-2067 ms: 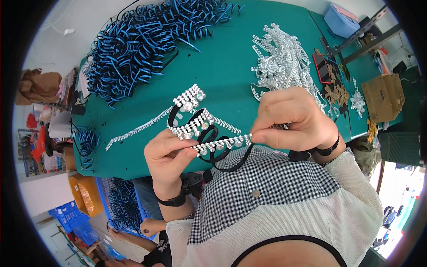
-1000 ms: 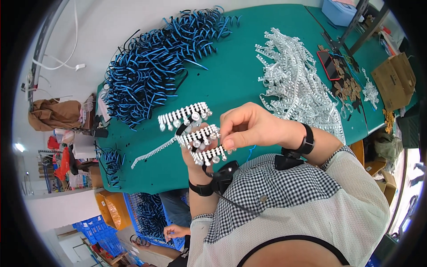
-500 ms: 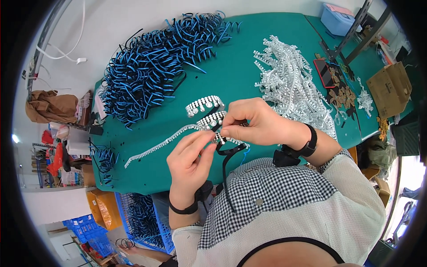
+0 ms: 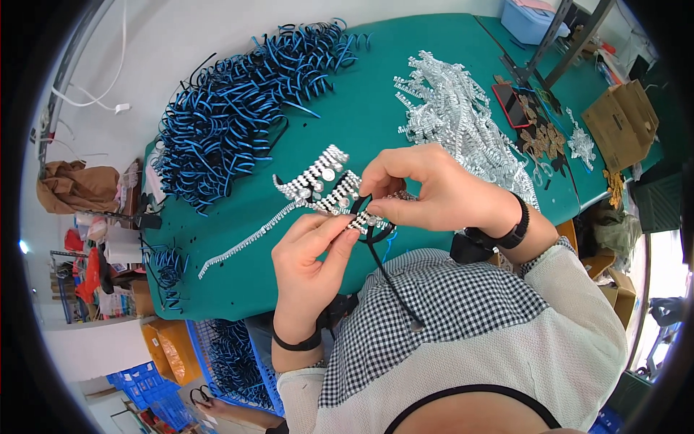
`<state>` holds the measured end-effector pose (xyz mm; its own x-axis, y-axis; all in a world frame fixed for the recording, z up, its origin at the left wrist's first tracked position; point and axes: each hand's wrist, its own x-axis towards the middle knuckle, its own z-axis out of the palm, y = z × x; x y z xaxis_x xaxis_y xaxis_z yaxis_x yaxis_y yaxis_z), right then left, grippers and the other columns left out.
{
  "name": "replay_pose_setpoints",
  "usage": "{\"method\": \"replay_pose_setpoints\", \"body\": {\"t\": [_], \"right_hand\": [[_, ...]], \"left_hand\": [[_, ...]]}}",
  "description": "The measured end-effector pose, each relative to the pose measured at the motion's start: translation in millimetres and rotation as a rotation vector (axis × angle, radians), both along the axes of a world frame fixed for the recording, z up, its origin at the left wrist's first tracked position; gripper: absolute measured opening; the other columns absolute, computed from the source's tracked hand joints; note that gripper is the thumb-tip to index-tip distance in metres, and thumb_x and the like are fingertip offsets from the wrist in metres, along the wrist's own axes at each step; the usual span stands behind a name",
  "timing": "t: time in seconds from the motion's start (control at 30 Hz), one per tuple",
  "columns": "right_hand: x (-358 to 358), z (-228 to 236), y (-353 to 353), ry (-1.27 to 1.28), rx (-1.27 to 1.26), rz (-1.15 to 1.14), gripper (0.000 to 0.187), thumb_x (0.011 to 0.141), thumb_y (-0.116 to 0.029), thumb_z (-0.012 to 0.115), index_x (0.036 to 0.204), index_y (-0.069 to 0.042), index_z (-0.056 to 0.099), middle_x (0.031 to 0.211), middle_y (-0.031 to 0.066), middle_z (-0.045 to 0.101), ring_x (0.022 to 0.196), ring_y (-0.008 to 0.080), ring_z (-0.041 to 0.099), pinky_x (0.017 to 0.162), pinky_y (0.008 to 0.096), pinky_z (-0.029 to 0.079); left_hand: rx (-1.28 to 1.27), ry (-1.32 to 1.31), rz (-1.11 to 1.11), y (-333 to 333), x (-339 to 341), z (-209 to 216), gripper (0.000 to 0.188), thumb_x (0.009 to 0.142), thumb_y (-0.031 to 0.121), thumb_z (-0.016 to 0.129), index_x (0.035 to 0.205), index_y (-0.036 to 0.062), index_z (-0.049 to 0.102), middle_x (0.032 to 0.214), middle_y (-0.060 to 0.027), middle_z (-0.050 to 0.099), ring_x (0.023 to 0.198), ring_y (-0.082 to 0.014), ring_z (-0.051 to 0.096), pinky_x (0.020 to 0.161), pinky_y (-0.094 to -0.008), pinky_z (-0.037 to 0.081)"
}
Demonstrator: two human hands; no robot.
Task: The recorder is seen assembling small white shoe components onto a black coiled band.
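Note:
Over the near part of the green table, both my hands meet on a curled rhinestone trim (image 4: 312, 178), silvery with rows of stones and round drops. Thumb and fingertips of my left hand (image 4: 309, 262) pinch its near end. My right hand (image 4: 428, 189) also has its thumb and fingers closed there, on a thin black strip (image 4: 392, 281) whose tail hangs down toward my checked apron. The exact contact between strip and trim is partly hidden by my fingers. From the trim, a narrow silvery chain (image 4: 249, 244) runs left across the table.
A large heap of blue-and-black coils (image 4: 224, 119) covers the back left of the green table (image 4: 347, 94). White-silver coiled trim (image 4: 455, 108) is piled right of centre. Farther right lie a red-edged phone (image 4: 511, 105), scissors (image 4: 541, 171) and a cardboard box (image 4: 622, 123). A blue crate (image 4: 210, 362) stands below left.
The curled trim has turned and tilted between my hands, its far loop shifting left. The black strip's tail has swung right, lower over the apron. The whole view has shifted slightly.

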<state>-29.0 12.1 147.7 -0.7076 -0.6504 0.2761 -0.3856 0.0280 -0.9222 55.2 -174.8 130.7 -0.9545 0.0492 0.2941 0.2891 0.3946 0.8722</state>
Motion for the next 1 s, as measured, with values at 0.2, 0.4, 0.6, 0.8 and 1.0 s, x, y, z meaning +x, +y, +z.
{"method": "replay_pose_setpoints", "body": {"t": [0.2,0.4,0.6,0.8,1.0], "right_hand": [[21.6,12.9,1.6,0.388,0.009,-0.125,0.01,0.069,0.001,0.061,0.079,-0.002,0.059,0.07,0.0077,0.057,0.06,0.0178,0.056,0.052,0.0269,0.045],[22.2,24.1,1.0,0.236,-0.057,-0.069,0.008,0.07,0.002,0.06,0.078,-0.001,0.058,0.069,0.0066,0.058,0.061,0.0142,0.056,0.054,0.0252,0.045],[12.8,11.2,-1.6,0.067,-0.059,-0.084,0.007,0.072,0.0,0.061,0.079,0.0,0.059,0.069,0.0034,0.059,0.064,0.009,0.057,0.057,0.0225,0.046],[9.2,4.2,-2.7,-0.082,-0.077,-0.057,0.011,0.074,-0.006,0.067,0.08,0.0,0.059,0.073,0.0017,0.06,0.068,0.0084,0.057,0.063,0.0225,0.047],[12.2,1.5,4.4,-0.172,-0.018,-0.075,0.015,0.077,-0.011,0.067,0.085,-0.001,0.06,0.077,0.0017,0.061,0.072,0.0089,0.058,0.067,0.0242,0.047]], "left_hand": [[-0.038,0.08,0.056,1.7,6.4,0.1,0.015,0.074,0.0,0.066,0.089,-0.0008,0.066,0.078,-0.0079,0.06,0.063,-0.0112,0.056,0.054,-0.0206,0.044],[-0.059,0.159,0.037,1.0,5.3,-2.6,0.015,0.073,0.001,0.067,0.088,-0.0007,0.066,0.078,-0.0078,0.06,0.063,-0.0118,0.056,0.054,-0.0208,0.044],[-0.055,0.178,0.032,-2.0,4.8,-4.5,0.015,0.072,0.001,0.068,0.087,-0.0015,0.065,0.076,-0.008,0.06,0.063,-0.0122,0.057,0.053,-0.0205,0.044],[0.218,0.091,-0.029,-2.7,-2.4,-8.4,0.015,0.07,0.001,0.07,0.083,-0.0024,0.064,0.074,-0.0067,0.057,0.061,-0.0114,0.055,0.052,-0.0207,0.044],[0.225,0.029,-0.053,-8.4,-18.5,-1.6,0.013,0.068,-0.004,0.07,0.074,-0.0023,0.059,0.072,-0.0034,0.054,0.063,-0.008,0.05,0.052,-0.0185,0.039]]}}
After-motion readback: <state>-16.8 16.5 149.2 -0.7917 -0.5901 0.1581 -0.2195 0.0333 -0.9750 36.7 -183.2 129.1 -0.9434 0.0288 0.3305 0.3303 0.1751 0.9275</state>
